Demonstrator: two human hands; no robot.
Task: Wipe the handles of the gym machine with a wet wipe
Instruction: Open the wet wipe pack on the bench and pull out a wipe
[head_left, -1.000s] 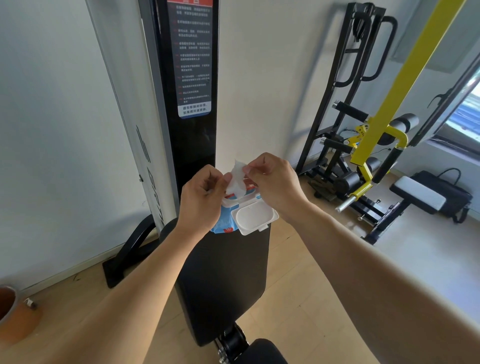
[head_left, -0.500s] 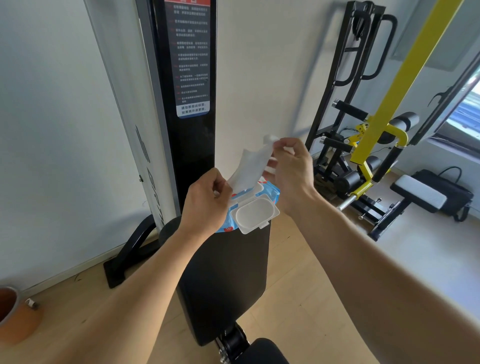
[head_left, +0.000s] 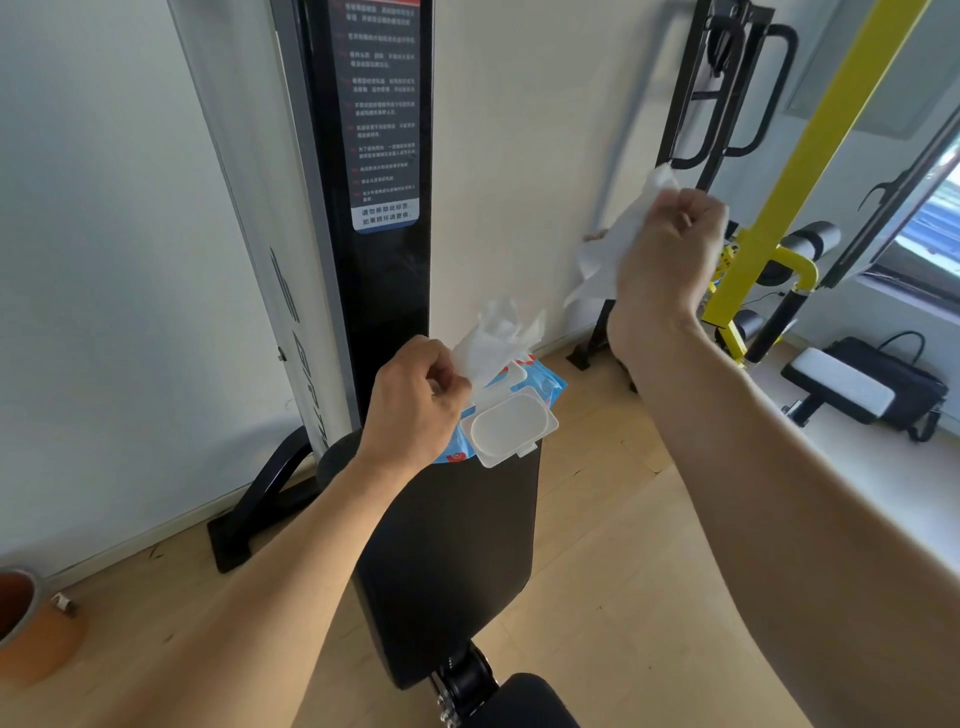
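Right hand (head_left: 670, 260) is up and closed on one wipe (head_left: 610, 249), which hangs free, well clear of the pack (head_left: 545, 387).

Left hand (head_left: 415, 405) is closed at the pack's left side, pinching the second wipe (head_left: 498, 338) that stands crumpled out of the opening. I can't tell whether it also pins the pack. Lid (head_left: 511, 428) is flipped open toward the camera. The pack sits at the far (top) edge of the black pad (head_left: 457, 545).

Key relation: the handles (head_left: 748, 93) are up and right of the hands, on the black frame against the far wall. They read as two looped bars, long axis near vertical. The right hand is the nearer one and already carries the wipe, so my call is it reaches up-right and strokes along the bars lengthwise. The left is far off, low at the pack.

This assumes those loops are the target. The yellow machine (head_left: 810, 156) further right may carry grips too; none clearly visible.

Counts:
- wipes out: 2 (one free, one in the pack mouth)
- pack: 1
- lid: 1
- handle loops: 2
- hands: 2

Task stage, judged: wipe fetched, nothing wiped yet.
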